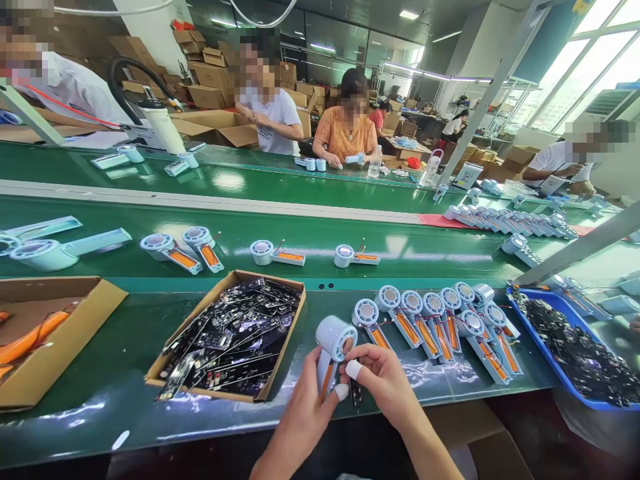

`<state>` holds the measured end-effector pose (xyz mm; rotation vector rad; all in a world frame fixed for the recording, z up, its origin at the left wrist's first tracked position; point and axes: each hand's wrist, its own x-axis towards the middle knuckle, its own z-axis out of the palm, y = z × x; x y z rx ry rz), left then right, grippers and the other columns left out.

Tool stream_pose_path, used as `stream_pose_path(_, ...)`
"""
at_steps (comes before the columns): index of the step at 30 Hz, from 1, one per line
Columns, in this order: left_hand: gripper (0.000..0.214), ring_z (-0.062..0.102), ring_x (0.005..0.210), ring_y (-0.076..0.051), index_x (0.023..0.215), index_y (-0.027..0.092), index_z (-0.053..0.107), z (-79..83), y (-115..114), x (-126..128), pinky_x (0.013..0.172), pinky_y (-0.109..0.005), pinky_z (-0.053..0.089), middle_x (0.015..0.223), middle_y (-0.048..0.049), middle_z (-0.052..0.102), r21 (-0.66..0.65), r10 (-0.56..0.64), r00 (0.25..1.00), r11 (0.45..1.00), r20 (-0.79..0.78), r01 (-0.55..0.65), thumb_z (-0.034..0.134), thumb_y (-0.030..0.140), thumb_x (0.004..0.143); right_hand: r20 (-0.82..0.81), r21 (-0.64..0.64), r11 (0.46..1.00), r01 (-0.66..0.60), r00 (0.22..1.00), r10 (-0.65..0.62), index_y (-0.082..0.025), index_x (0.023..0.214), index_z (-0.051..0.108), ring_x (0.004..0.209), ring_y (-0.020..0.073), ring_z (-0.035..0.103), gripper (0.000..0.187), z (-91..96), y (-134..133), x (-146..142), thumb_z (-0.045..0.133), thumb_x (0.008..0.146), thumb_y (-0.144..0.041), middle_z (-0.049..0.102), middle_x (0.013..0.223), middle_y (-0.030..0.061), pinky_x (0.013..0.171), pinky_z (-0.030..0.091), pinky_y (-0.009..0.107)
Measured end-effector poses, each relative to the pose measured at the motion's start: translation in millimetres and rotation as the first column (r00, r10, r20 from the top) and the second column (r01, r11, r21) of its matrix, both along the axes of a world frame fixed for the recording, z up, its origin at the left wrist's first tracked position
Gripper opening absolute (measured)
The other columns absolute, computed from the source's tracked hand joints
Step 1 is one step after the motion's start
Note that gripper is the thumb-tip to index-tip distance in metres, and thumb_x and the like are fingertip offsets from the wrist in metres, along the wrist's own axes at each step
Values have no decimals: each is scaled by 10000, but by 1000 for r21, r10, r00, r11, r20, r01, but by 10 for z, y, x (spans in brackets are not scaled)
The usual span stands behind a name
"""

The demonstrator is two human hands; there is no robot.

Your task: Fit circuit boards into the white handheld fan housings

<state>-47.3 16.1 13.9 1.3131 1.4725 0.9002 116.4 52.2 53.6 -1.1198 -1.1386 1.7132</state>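
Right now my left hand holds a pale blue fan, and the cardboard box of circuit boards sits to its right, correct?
No. The head view shows the cardboard box of circuit boards left of the left hand, which does hold the pale blue fan.

Box (210, 392) left of fan row (433, 305)

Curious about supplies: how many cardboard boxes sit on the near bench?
2: left box with orange parts; middle box with black boards, beside the left hand. Others may be hidden.
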Motion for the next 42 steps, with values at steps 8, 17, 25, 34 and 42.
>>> stream_pose_path(8, 478, 656, 1182, -334, 1268, 177, 529, -10, 57, 33, 983, -497, 514, 1266, -170, 687, 61, 121, 991, 990, 54, -125, 545, 451, 876, 524, 563, 818, -118, 816, -242, -239, 1079, 678, 907, 199, 690, 396, 134, -208, 49, 538, 755, -59, 736, 1013, 40, 798, 542, 280)
stream_pose_path(17, 526, 705, 1128, -310, 1185, 177, 601, -89, 140, -41, 957, -424, 556, 1186, -134, 747, -20, 147, 949, 989, 278, -147, 714, 477, 767, 671, 639, 744, -193, 613, -417, -229, 1124, 559, 872, 230, 682, 287, -108, -252, 78, 435, 900, -98, 680, 1010, 80, 734, 551, 328)
stream_pose_path(25, 447, 728, 1056, -339, 1179, 174, 598, -31, 97, 2, 865, -458, 570, 1139, -160, 763, 169, 225, 974, 961, -29, -217, 575, 494, 868, 692, 557, 777, -294, 682, -238, -241, 1153, 555, 956, 208, 657, 403, 15, -156, 134, 514, 810, -34, 652, 1076, 59, 822, 534, 304)
stream_pose_path(34, 407, 727, 1017, -313, 1165, 178, 601, 70, 132, 31, 845, -413, 558, 1122, -141, 761, 175, 198, 980, 965, -5, -194, 562, 458, 872, 923, 354, 680, -642, 355, -145, -208, 944, 635, 622, 199, 647, 137, 202, -20, 213, 517, 947, -138, 712, 758, 35, 547, 313, 269)
stream_pose_path(42, 390, 712, 886, -256, 1115, 186, 636, 210, 159, 54, 767, -329, 542, 1019, -77, 758, -58, 171, 939, 985, 298, -161, 659, 427, 809, 740, 209, 651, -729, 553, 382, -176, 846, 671, 573, 125, 580, 85, 262, 96, 245, 597, 886, -189, 693, 689, 4, 552, 353, 207)
